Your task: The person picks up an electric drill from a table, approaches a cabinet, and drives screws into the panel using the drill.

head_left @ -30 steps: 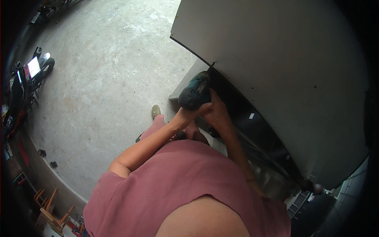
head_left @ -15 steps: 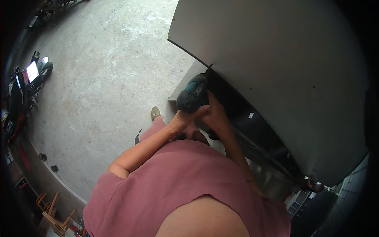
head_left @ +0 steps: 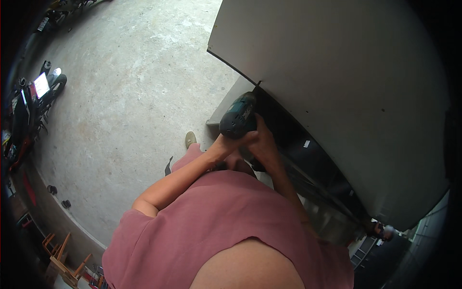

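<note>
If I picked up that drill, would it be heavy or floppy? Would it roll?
The drill would probably feel heavy for its size: its body is chunky, and the left hand and right hand both hold it. It likely won't flop, as its casing looks hard. Its rounded back might let it roll a bit.

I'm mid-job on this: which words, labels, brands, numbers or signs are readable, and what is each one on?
No text can be read.
Power drill: casing markings too blurred.
White label on the dark panel: too small.
White plate on the motorbike: washed out.
Small plate at upper left: too small.
</note>
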Demonstrator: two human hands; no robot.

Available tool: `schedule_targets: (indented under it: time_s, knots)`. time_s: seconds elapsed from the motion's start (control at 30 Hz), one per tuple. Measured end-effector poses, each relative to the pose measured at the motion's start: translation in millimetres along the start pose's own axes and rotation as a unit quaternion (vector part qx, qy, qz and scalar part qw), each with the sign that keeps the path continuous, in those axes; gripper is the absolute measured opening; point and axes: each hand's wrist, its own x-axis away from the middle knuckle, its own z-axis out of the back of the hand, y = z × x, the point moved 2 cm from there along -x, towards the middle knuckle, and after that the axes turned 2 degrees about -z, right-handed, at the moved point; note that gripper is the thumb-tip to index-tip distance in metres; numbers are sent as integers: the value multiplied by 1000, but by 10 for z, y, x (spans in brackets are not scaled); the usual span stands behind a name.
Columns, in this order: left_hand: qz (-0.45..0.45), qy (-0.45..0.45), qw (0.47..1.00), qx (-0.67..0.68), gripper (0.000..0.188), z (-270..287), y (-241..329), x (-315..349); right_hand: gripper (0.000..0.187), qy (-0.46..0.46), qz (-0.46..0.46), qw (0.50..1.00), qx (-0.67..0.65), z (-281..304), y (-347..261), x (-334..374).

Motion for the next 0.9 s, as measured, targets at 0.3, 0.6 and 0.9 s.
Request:
schedule_targets:
  time_s: [0.3,0.6,0.9]
  knots:
    - [-15,-38,999,-27,61,70,105,-37,68,32,23,998,-54,-171,142,-15]
    - [-54,-94,989,-103,64,254,158,-132,64,65,76,993,-65,-328,104,-29]
    - [-59,-112,977,-171,70,363,177,-190,62,102,141,976,-133,-505,187,-104]
